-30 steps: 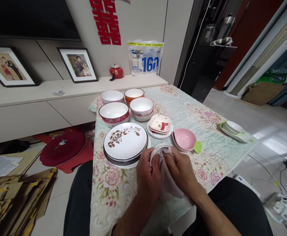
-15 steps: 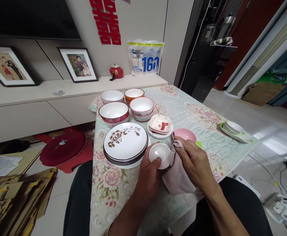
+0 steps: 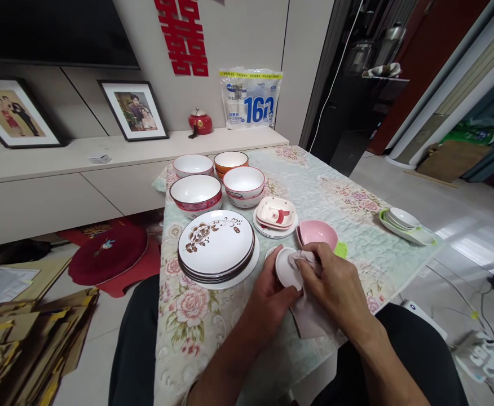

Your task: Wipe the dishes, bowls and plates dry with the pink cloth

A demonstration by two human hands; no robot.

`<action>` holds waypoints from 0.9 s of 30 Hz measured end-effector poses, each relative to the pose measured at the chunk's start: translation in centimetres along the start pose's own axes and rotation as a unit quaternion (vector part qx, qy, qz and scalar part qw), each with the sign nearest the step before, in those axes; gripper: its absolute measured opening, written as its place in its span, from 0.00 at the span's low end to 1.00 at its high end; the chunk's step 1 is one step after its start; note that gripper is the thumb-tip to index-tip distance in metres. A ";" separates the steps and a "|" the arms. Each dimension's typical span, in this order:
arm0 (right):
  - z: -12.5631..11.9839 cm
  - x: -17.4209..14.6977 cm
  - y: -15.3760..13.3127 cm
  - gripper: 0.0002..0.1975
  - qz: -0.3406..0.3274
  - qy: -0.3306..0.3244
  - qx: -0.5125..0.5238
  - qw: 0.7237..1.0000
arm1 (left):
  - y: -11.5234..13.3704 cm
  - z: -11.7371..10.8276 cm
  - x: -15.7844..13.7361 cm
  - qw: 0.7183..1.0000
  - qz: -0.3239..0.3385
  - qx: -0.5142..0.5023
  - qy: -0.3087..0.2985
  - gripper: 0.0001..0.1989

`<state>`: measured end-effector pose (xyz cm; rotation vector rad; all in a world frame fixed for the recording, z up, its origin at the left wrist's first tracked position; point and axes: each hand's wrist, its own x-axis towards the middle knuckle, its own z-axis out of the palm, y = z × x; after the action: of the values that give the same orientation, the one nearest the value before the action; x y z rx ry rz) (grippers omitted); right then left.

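Note:
Tilted between my hands is a small white bowl (image 3: 286,273). My left hand (image 3: 269,294) grips it by the rim, thumb across the near side. A pale pink cloth (image 3: 313,317) is bunched in my right hand (image 3: 335,283), which presses it against the bowl's right part. Cloth and fingers hide that part of the bowl. Just beyond my hands sit pink bowls (image 3: 320,230), partly covered by my right hand. To the left of my left hand stands a stack of brown-rimmed plates (image 3: 216,248) with a brown flower pattern.
Square bear-print dishes (image 3: 276,212) rest on small plates behind my hands. Larger bowls (image 3: 196,190) are stacked farther back. A green-and-white dish stack (image 3: 405,223) sits near the right table edge. Behind the table, a low cabinet (image 3: 137,151) carries framed photos, a red jar and a plastic bag.
The bowl has tipped and shifted slightly right in my left hand. My right hand has moved left, bringing the cloth onto the bowl. More of the pink bowls shows.

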<state>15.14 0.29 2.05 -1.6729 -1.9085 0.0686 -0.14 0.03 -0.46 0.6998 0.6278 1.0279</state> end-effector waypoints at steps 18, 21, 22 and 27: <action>-1.9 0.8 0.0 0.04 -0.039 -0.165 0.273 0.947 | -0.9 -0.8 0.4 0.999 -0.025 -0.011 -0.047 0.45; -2.4 0.8 0.7 0.05 -0.061 -0.198 0.234 0.950 | -0.7 -0.6 0.3 0.999 -0.019 0.007 -0.032 0.44; -2.4 0.8 0.9 0.05 -0.062 -0.195 0.212 0.956 | -0.6 -0.6 0.3 0.999 -0.019 0.015 -0.027 0.44; -1.0 0.3 0.9 0.05 -0.031 -0.106 0.092 0.990 | -0.2 -0.5 0.1 0.999 -0.015 0.033 -0.029 0.41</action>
<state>16.46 0.40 2.64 -1.5318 -2.0391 0.3997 -0.34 0.18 -0.91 0.7730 0.6231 0.9601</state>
